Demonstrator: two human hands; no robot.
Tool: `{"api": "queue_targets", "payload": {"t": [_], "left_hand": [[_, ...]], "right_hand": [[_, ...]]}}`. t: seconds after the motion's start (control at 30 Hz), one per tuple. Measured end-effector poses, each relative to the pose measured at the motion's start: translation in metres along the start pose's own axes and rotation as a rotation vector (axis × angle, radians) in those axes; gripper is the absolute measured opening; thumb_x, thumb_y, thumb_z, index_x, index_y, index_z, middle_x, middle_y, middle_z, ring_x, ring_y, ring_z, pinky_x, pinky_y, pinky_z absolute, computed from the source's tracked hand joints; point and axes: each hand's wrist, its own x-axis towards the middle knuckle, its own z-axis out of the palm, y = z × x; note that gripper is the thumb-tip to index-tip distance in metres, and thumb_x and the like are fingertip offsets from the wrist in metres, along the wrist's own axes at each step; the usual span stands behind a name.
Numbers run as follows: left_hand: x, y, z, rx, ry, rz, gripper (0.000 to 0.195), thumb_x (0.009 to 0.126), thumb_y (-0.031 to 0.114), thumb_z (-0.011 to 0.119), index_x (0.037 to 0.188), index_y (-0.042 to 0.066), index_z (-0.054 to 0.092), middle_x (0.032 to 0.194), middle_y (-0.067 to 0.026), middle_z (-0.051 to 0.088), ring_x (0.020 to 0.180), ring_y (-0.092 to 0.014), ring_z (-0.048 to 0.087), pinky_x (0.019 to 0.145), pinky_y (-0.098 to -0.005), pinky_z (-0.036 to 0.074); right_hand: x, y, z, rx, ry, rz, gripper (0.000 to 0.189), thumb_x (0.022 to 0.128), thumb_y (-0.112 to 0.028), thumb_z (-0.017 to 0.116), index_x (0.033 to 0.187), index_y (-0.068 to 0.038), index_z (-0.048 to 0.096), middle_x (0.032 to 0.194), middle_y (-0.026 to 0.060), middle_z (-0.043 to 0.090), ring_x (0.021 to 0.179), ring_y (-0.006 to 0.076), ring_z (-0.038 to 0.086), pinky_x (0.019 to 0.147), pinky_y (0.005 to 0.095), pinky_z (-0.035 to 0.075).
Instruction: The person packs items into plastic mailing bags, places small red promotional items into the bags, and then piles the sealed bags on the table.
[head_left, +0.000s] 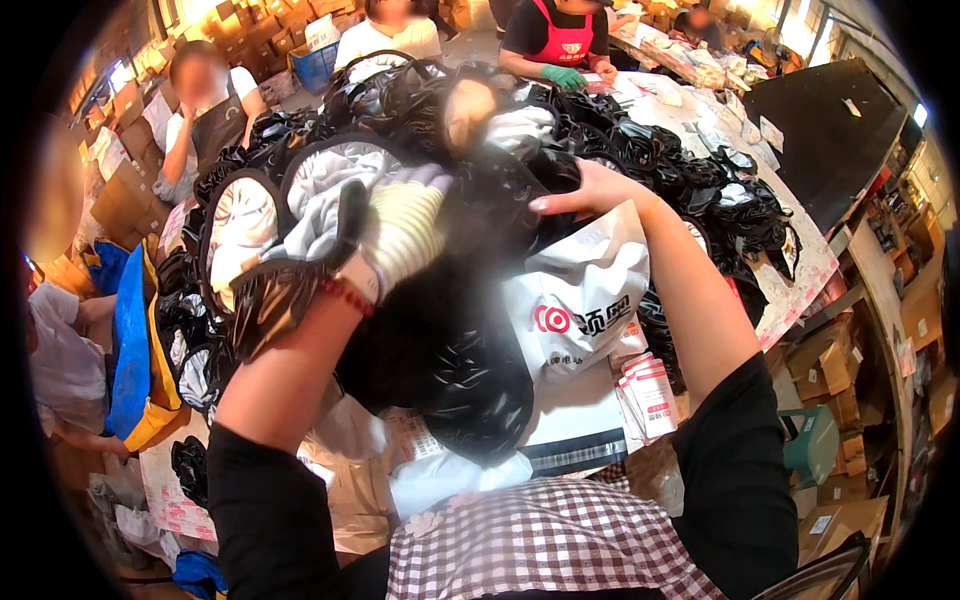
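Note:
A large glossy black cover (476, 397) spans from between my hands down to the table's near edge. My left hand (409, 225), in a striped white-and-yellow knit glove, lies against its upper left part; its fingertips are blurred, so their grip is unclear. At the upper right, my bare right hand (592, 191) pinches black material, thumb on the near side and fingers partly hidden. Beneath my right forearm lies a white plastic mailing bag (589, 300) with printing. Left of my gloved hand are black covers with pale fleece lining (244, 225).
More black covers (675, 172) are heaped across the table (795, 292). Printed cards (649, 397) lie right of the bag. Co-workers stand around the far side, one wearing a green glove (564, 76). A blue-and-yellow sack (135, 345) is at left; cardboard boxes (832, 367) stand at right.

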Motion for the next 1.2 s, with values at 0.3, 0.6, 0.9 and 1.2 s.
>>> {"api": "queue_targets", "payload": {"t": [0.3, 0.6, 0.9, 1.2], "left_hand": [[-0.051, 0.055, -0.01, -0.735, 0.598, -0.23, 0.042, 0.095, 0.012, 0.071, 0.132, 0.002, 0.056, 0.111, -0.0112, 0.065, 0.1, -0.024, 0.063, 0.09, -0.0377, 0.052], [-0.097, 0.109, 0.013, -1.489, 0.087, -0.757, 0.074, 0.085, 0.019, 0.084, 0.141, -0.002, 0.04, 0.116, -0.0095, 0.061, 0.103, -0.014, 0.06, 0.09, -0.0271, 0.051], [-0.095, 0.102, -0.009, -1.937, -0.065, -0.797, 0.022, 0.094, 0.017, 0.076, 0.108, 0.003, 0.068, 0.093, -0.002, 0.07, 0.084, -0.008, 0.062, 0.076, -0.0228, 0.049], [-0.098, 0.096, -0.008, -1.804, -0.068, -0.718, 0.015, 0.088, 0.014, 0.08, 0.097, 0.006, 0.069, 0.084, 0.0043, 0.065, 0.08, -0.005, 0.056, 0.075, -0.0224, 0.044]], "right_hand": [[0.073, -0.013, 0.057, -0.191, 0.281, 0.072, 0.042, 0.079, -0.005, 0.075, 0.119, 0.004, 0.069, 0.098, 0.0108, 0.076, 0.085, 0.0157, 0.069, 0.079, 0.0309, 0.056], [0.078, 0.016, 0.042, 0.188, 0.352, 0.097, 0.032, 0.085, 0.004, 0.073, 0.117, 0.003, 0.068, 0.104, 0.0094, 0.074, 0.088, 0.0186, 0.072, 0.08, 0.0354, 0.061], [0.07, -0.011, 0.038, 0.335, 0.32, 0.078, 0.027, 0.088, 0.004, 0.067, 0.115, 0.004, 0.07, 0.103, 0.0106, 0.074, 0.089, 0.0198, 0.072, 0.079, 0.0352, 0.062], [0.09, -0.031, 0.007, 0.315, 0.419, 0.014, 0.028, 0.089, 0.007, 0.068, 0.117, 0.005, 0.069, 0.103, 0.0105, 0.075, 0.085, 0.0192, 0.073, 0.075, 0.0348, 0.062]]}}
